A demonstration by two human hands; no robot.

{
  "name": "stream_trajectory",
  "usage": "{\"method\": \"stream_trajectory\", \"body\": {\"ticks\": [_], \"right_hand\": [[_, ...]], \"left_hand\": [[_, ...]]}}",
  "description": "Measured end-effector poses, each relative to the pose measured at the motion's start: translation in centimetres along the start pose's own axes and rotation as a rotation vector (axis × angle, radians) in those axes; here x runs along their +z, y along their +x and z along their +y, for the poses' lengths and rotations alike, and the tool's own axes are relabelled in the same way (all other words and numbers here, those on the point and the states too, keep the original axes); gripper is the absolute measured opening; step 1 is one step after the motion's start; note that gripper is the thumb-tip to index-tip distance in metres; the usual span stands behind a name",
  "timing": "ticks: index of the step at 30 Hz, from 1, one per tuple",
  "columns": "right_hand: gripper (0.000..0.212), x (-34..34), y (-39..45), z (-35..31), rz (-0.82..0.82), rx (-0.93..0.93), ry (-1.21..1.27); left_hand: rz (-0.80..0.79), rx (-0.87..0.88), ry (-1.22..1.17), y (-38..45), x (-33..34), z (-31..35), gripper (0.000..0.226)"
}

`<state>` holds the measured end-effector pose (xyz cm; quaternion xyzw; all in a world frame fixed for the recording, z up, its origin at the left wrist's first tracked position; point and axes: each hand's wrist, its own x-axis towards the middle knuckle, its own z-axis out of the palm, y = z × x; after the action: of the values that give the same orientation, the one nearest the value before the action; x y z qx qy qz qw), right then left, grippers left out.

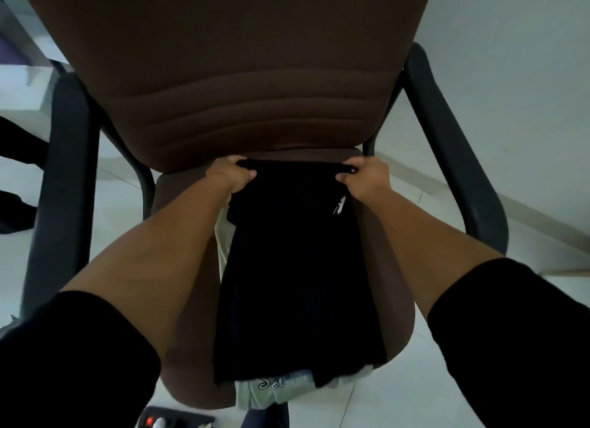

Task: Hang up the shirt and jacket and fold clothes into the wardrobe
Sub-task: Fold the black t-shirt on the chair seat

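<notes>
A black garment (297,274) lies lengthwise on the seat of a brown armchair (242,76), with a small white print near its far right corner. My left hand (231,173) grips the garment's far left corner. My right hand (367,177) grips the far right corner, so its far edge is stretched between both fists close to the chair's backrest. Under the black garment lies a pale green piece of clothing (265,392) with white lettering, showing at the seat's front edge and along the left side.
The chair has dark armrests on the left (60,178) and right (453,153). A light tiled floor surrounds it. A black power strip (166,421) with a red switch lies on the floor near the front. Dark fabric shows at the far left edge.
</notes>
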<state>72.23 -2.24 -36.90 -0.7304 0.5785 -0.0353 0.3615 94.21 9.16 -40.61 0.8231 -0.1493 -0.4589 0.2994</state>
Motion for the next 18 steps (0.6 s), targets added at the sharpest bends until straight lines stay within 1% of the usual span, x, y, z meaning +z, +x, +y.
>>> {"method": "stream_trajectory", "body": {"ticks": [3,4,6,9,13,16,18], "right_hand": [[0.022,-1.3,-0.6,-1.8,0.122,-0.046,0.057],[0.021,-1.6,-1.1,-2.0,0.143,-0.055,0.075],[0.02,-1.8,-2.6,-1.8,0.15,-0.079,0.089],[0.019,-1.2,-5.9,-0.5,0.12,-0.145,0.053],[0.018,0.3,-11.8,3.3,0.079,-0.212,0.053],[0.021,2.2,-16.5,7.5,0.039,-0.265,-0.022],[0.023,3.8,-19.0,10.6,-0.033,-0.248,-0.069]], "left_hand": [[0.155,0.087,-0.168,-1.4,-0.7,2.0,0.027],[0.18,0.101,-0.218,-2.3,-0.7,1.9,0.021],[0.188,0.113,-0.313,-4.5,-0.4,0.9,0.016],[0.158,0.079,-0.452,-8.6,0.5,-2.4,0.022],[0.124,0.032,-0.57,-13.3,2.4,-9.1,0.038],[0.162,0.003,-0.523,-16.8,5.0,-14.7,0.041],[0.202,-0.04,-0.474,-17.6,6.6,-18.4,0.036]]}}
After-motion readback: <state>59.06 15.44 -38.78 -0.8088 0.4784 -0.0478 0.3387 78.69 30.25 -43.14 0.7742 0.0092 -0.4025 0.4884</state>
